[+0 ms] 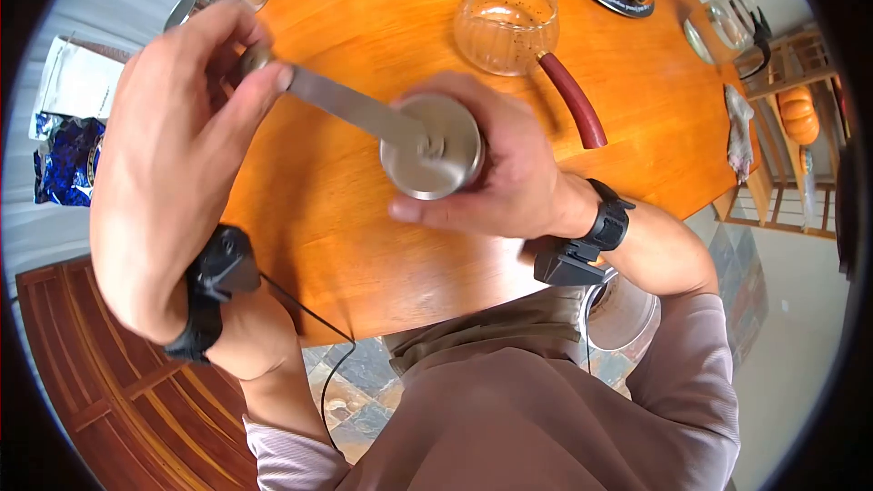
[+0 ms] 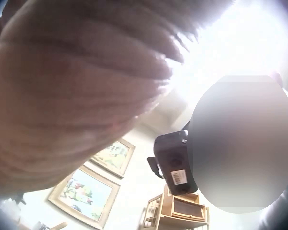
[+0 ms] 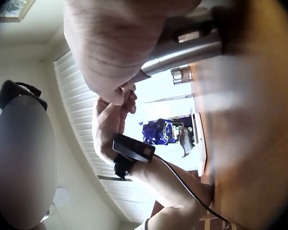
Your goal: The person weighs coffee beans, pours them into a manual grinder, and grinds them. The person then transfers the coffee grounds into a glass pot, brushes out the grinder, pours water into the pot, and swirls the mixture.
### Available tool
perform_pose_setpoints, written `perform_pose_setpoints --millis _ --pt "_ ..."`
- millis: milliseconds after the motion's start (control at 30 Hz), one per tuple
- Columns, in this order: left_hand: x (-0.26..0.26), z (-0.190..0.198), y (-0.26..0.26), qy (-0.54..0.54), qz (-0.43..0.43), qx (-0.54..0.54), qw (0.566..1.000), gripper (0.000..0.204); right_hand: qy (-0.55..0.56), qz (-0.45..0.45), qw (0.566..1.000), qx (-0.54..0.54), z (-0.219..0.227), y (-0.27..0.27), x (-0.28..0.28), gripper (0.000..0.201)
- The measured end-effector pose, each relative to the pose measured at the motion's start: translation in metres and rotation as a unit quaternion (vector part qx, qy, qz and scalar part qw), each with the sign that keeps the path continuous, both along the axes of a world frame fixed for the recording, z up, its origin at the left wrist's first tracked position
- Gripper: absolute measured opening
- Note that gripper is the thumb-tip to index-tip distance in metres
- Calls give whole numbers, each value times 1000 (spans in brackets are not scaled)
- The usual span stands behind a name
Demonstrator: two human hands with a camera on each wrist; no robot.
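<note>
Hand coffee grinder (image 1: 431,145), near the frame's centre above the worktop (image 1: 364,255): the right hand (image 1: 509,159) grips its steel body, probably to keep it from turning, while the left hand (image 1: 173,118) pinches the crank's end knob (image 1: 257,58), presumably for leverage.

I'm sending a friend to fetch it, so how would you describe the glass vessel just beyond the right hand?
On the orange-brown wooden table, look just beyond the right hand, which grips the metal grinder. There stands a round, clear, ribbed vessel with dark specks. Its long dark-red handle sets it apart from the glass jug farther right, whose handle is black.
</note>
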State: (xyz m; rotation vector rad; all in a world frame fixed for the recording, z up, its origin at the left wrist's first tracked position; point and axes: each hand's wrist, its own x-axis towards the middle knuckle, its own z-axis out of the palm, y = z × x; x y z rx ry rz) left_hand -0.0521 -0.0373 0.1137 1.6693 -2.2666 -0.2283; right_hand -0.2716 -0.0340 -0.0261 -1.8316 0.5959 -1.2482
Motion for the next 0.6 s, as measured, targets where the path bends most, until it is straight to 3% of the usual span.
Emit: perform_pose_setpoints --millis 33,100,167,200,400,600 --pt "0 -2 -4 -3 -34 -40 999 18 22 8 998 -58 0 1 1 67" --pt "-8 -4 -7 6 -25 -40 999 18 23 45 996 -67 2 1 2 71" --pt "-25 -5 -7 84 -24 -10 996 19 4 50 998 -39 5 3 3 58" --pt "-35 -20 5 198 -49 -82 976 19 4 51 998 -40 5 3 3 58" --pt "-27 1 -3 75 1 -35 997 20 0 60 998 -29 3 2 3 60" --pt "-30 -8 -12 140 -17 -61 988 19 27 64 996 -51 1 0 1 72"
